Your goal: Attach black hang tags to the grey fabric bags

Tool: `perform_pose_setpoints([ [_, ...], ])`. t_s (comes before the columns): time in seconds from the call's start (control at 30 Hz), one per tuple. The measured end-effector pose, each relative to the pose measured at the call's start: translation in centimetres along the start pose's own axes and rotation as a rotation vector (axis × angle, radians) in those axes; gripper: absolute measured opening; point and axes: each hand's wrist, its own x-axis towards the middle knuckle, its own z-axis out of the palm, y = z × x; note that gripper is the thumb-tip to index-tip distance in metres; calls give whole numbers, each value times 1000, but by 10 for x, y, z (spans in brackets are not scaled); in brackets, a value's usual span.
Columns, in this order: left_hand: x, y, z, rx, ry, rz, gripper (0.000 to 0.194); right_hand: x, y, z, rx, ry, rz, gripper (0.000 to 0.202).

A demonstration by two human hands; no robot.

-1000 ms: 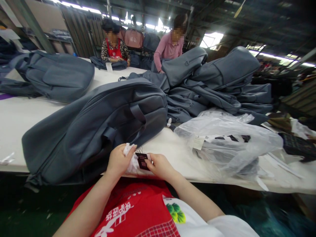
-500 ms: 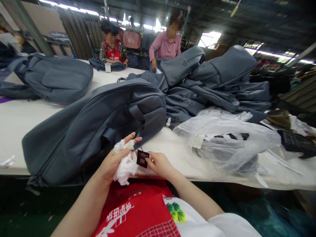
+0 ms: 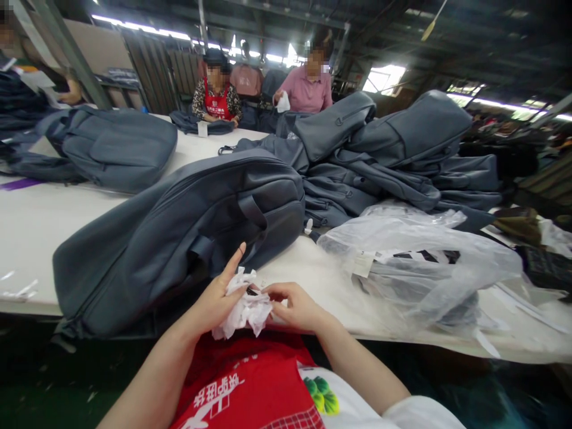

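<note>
My left hand (image 3: 217, 304) is closed around crumpled white tissue paper (image 3: 248, 313), with its index finger raised. A thin dark cord loops round that fingertip. A small dark edge of a hang tag (image 3: 252, 291) shows above the tissue, the rest of it hidden. My right hand (image 3: 292, 304) pinches at this edge, its fingertips against the tissue; the exact grip is partly covered. Just beyond both hands a dark blue-grey backpack (image 3: 179, 232) lies on its side on the white table (image 3: 308, 268), its handle straps facing me.
A heap of similar bags (image 3: 384, 137) stands at the back right. Nearer lies a clear plastic bag (image 3: 415, 262) with a pale tag. Another backpack (image 3: 120, 146) rests at the left. Two co-workers, one in a red apron (image 3: 217, 106), one in a pink shirt (image 3: 306, 92), are across the table.
The hang tag, earlier in plain view in my right fingers, is now mostly hidden by the tissue. My hands have come together. The co-worker in pink has lifted something white.
</note>
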Motion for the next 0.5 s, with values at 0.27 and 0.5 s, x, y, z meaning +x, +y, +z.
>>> perform_pose_setpoints([
  [0.27, -13, 1, 8, 69, -156, 60, 72, 34, -17, 5, 57, 164, -14, 18],
  [0.5, -44, -2, -8, -11, -17, 114, 54, 48, -31, 19, 1004, -50, 103, 14],
])
